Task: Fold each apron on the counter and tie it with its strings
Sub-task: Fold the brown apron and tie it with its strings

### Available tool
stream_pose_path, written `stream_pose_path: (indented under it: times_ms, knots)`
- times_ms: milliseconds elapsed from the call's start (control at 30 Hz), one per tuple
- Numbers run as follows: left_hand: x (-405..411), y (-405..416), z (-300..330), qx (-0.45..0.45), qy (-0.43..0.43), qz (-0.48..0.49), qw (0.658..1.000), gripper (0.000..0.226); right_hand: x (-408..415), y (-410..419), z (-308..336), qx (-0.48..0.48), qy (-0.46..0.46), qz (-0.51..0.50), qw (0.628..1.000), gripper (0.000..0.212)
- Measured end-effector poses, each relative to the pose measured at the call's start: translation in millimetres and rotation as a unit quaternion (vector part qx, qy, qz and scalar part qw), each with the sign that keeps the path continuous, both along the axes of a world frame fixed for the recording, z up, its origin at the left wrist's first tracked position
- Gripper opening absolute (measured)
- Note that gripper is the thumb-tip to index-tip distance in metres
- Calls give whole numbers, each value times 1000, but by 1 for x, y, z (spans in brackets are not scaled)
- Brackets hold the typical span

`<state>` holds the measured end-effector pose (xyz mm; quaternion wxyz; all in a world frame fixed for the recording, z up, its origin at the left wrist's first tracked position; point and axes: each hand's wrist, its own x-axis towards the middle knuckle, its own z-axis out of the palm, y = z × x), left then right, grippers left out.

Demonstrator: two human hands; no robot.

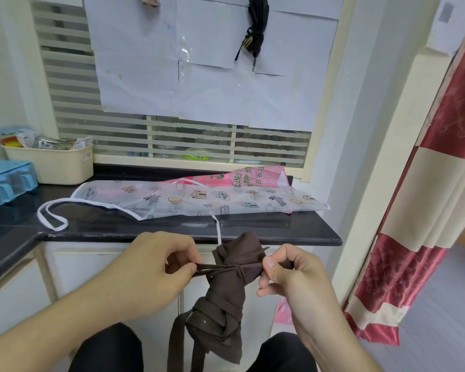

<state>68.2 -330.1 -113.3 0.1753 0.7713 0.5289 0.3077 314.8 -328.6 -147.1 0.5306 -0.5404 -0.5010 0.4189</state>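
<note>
A black stone table [253, 232] runs along a white wall under a slatted window [172, 140] partly covered with taped sheets of white paper [199, 76]. At its left end stand a cream basket [54, 165] of small items and a blue plastic box [6, 183]. A red and cream curtain [419, 210] hangs in the doorway on the right. On the table lies a white printed apron [199, 200], spread long, its white strings [51, 216] looped at the left, with a pink checked apron [253, 177] beneath it at the back. A black bundle [255, 30] hangs at the window.

The brown apron [226, 291], rolled into a bundle, hangs in the air in front of the table edge, between both hands. Its brown strings [220, 268] are wrapped round its upper part and stretch sideways to each hand. The left hand [156, 267] has its fingers [180, 269] pinched together on the string end to the left of the bundle; the right hand [287, 269] pinches the other end, right beside the bundle
</note>
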Motion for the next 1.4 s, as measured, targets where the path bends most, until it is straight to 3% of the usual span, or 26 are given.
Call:
stream_pose_path:
  times_ms: [367,500,767,833,1033,1167,1400]
  knots:
    - [-6,6,-12,25,18,1,1000,28,16,5,-12,8,29,-49,998,22]
    - [-9,10,-20,-16,3,-11,1000,26,15,7,-15,6,60,-33,998,20]
    - [-7,8,-14,-114,-130,-65,983,15,-3,10,-7,57,94,18,994,22]
    - [1,7,-14,-155,-206,-78,963,7,-7,10,-6,63,106,21,992,22]
    - [5,6,-24,-232,-368,-98,895,17,-7,8,-2,56,143,27,988,20]
    - [2,7,-26,-247,-382,-103,885,17,-6,7,-4,45,150,30,987,23]
    - [-1,7,-29,-229,-352,-79,904,20,-10,6,-5,45,166,38,984,24]
